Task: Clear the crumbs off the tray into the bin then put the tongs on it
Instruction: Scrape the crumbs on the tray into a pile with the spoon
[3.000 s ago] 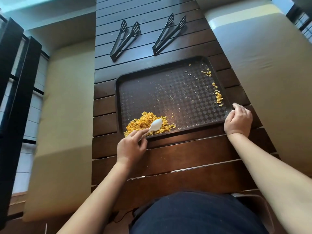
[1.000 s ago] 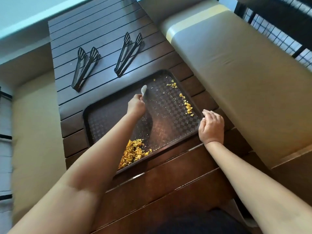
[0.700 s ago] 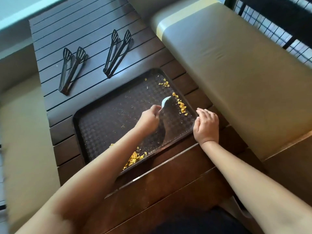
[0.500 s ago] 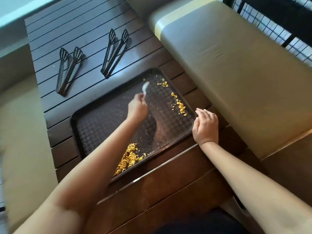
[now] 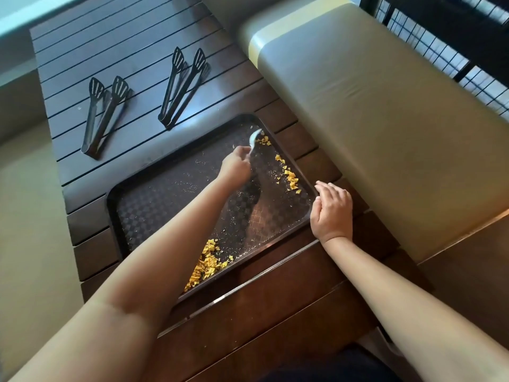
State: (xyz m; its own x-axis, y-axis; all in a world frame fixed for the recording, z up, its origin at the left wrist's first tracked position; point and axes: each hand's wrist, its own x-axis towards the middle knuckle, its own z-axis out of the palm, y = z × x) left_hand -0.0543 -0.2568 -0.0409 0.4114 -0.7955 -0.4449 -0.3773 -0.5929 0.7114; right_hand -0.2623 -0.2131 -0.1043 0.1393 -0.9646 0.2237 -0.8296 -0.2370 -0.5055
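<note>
A dark checkered tray (image 5: 154,205) lies on the slatted wooden table. A heap of yellow crumbs (image 5: 207,264) sits at its near edge, partly hidden by my left forearm. A looser line of crumbs (image 5: 290,177) runs along its right side, and a few crumbs (image 5: 265,140) lie at the far right corner. My left hand (image 5: 236,168) grips a white plastic spoon (image 5: 254,137), whose bowl is at the far-corner crumbs. My right hand (image 5: 332,209) rests curled against the tray's near right corner. Two black tongs (image 5: 106,114) (image 5: 183,85) lie beyond the tray.
A beige padded bench (image 5: 371,111) runs along the table's right side, with dark railing behind it. Another beige bench (image 5: 30,216) lies to the left. No bin shows in this view.
My left hand left the near crumb heap and reached across the tray, sweeping the spoon back and forth near the right-side crumbs; it is now at the far right corner. The right hand stayed.
</note>
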